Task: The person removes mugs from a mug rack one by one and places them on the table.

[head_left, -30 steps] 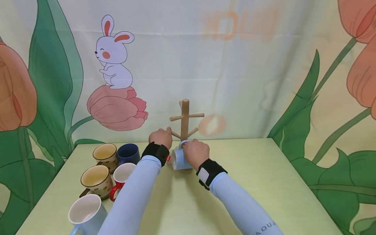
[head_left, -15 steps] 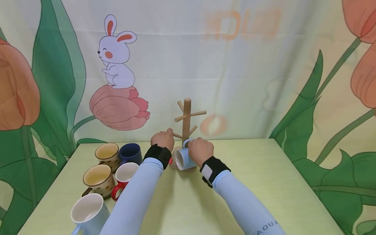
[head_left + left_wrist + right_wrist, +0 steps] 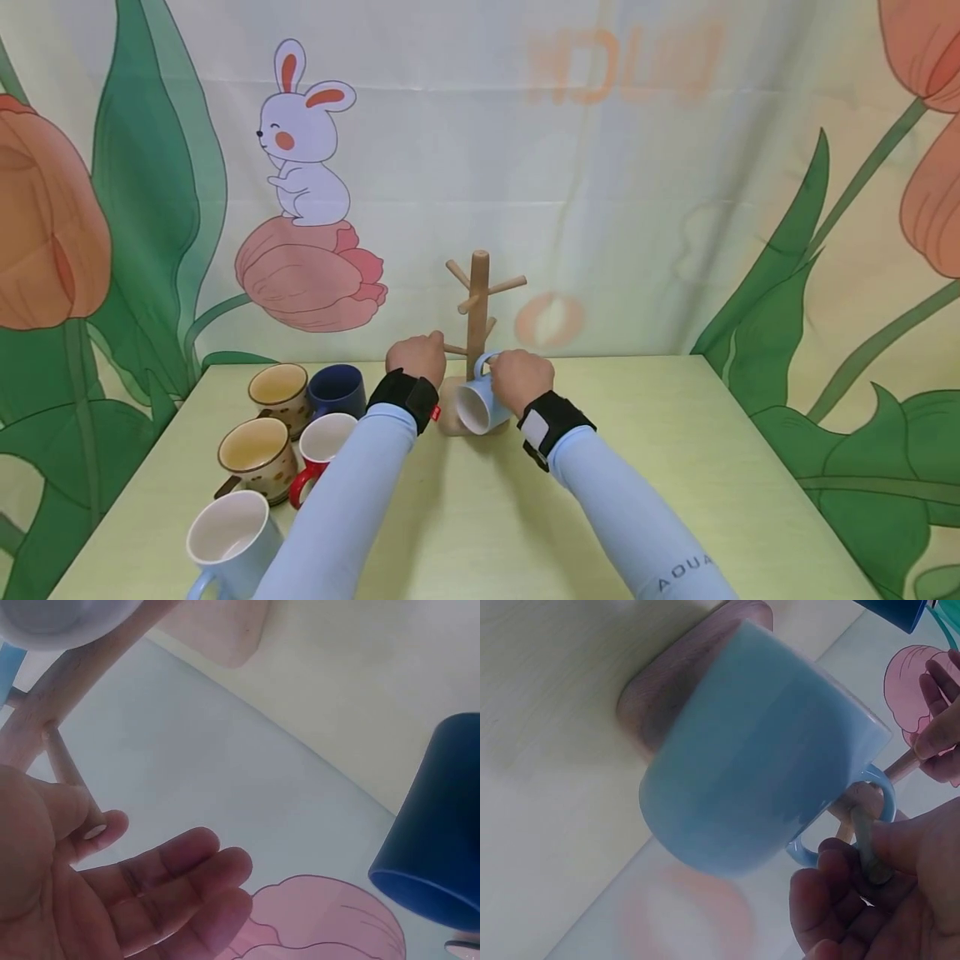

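Observation:
A wooden mug tree (image 3: 478, 325) stands at the back of the table. One light blue mug (image 3: 495, 398) hangs tilted on a low peg (image 3: 868, 851), which passes through its handle. My right hand (image 3: 522, 382) pinches the end of that peg between thumb and fingers, beside the handle. With thumb and index finger, my left hand (image 3: 416, 358) pinches another low peg (image 3: 71, 769); its other fingers extend loosely away. The mug's mouth faces left and toward me. Three upper pegs of the tree hold nothing.
On the left stand two spotted cream mugs (image 3: 258, 467), a dark blue mug (image 3: 337, 393), a red mug (image 3: 315, 471) with a white inside, and a second light blue mug (image 3: 243, 554). A printed cloth (image 3: 615, 208) hangs behind the table (image 3: 660, 483).
The mug tree has turned, its front side swinging right. The hanging mug and my right hand have moved slightly right with it, and the mug's mouth faces me more. Both hands keep their hold.

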Motion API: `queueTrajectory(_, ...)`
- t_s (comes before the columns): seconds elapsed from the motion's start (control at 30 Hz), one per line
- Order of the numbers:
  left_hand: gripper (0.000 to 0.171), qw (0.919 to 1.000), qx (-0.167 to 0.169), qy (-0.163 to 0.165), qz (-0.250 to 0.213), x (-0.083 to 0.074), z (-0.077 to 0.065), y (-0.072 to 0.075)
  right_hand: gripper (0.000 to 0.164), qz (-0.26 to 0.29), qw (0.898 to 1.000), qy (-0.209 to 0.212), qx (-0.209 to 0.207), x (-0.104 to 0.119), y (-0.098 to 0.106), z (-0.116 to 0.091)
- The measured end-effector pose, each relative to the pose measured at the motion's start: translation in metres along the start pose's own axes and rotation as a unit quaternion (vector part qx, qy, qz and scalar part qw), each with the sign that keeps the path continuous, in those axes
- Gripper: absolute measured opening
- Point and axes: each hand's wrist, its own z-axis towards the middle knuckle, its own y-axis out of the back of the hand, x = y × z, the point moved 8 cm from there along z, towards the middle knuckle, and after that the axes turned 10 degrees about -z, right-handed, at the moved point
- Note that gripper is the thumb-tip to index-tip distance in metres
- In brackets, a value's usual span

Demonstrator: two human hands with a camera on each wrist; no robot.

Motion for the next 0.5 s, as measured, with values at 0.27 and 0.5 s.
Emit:
queueTrajectory(0.27,0.019,0.9991,0.019,0.009,0.036,-0.005,-0.005,0.005,0.033,0.025,0.999,-0.006,0.029,-0.006,-0.001,0.003)
queueTrajectory(0.5,0.017,0.9993,-0.001,0.005,0.037,-0.007,-0.012,0.008,0.03,0.053,0.998,-0.013,0.042,-0.013,-0.005,0.006)
